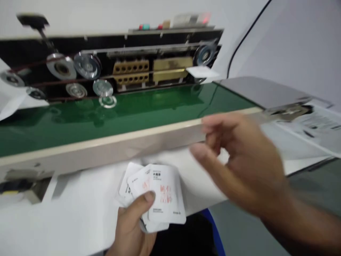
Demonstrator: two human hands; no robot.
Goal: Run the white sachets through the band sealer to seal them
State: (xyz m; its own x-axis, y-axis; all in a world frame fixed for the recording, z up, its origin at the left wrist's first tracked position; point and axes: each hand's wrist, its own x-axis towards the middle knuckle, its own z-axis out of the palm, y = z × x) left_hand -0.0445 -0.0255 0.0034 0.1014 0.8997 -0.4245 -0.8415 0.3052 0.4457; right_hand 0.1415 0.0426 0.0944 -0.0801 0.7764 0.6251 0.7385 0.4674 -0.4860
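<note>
The right hand (247, 160), nearest and blurred, has its thumb and fingers spread apart near the green belt (149, 110). The left hand (134, 222) pinches a fan of white packets (167, 190), contents hidden, over the near edge of the white table (80, 217); they have rounded corners, black and red print, and the top one's long axis points toward the belt, heading end foremost

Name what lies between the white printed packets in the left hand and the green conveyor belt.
In the head view, a pale side rail lies between the conveyor belt and the packets, with white tabletop below the rail.
</note>
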